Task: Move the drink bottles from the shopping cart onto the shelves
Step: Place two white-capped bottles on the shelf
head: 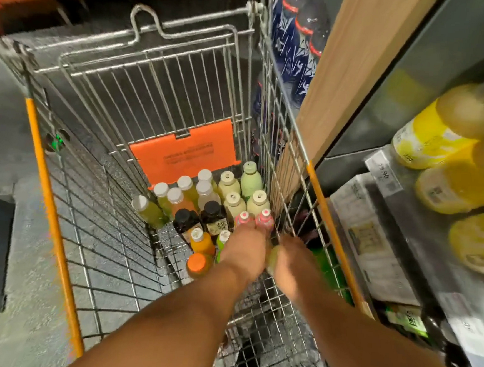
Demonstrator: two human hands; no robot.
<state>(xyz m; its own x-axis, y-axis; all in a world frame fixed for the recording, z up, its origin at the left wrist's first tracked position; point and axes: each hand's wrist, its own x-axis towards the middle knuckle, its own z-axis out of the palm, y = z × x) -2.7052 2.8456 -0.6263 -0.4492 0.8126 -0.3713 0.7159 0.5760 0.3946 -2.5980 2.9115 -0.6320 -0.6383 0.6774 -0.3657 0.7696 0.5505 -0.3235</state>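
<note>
Bottles (pixel 204 203) stand close together on the floor of the cart (pixel 161 96), at the far end under the orange flap (pixel 184 152): white-capped juices at 10 o'clock of the group, pale cream and green ones at 1 o'clock, two dark ones with black caps in the middle, two pink-capped ones (pixel 254 219) and some orange ones (pixel 200 254) at the near side. Both arms reach down into the cart. The left hand (pixel 245 248) is just at the pink-capped bottles, its fingers hidden behind the back of the hand, so I cannot tell if its grip is clenched. The right hand (pixel 292 258) is beside it at 3 o'clock, blurred, with a pale yellowish bottle (pixel 272 259) touching it; whether it grasps it I cannot tell. At 3 o'clock of the cart are shelves (pixel 380 177) with yellow bottles (pixel 439 158) and a price tag (pixel 383 172).
</note>
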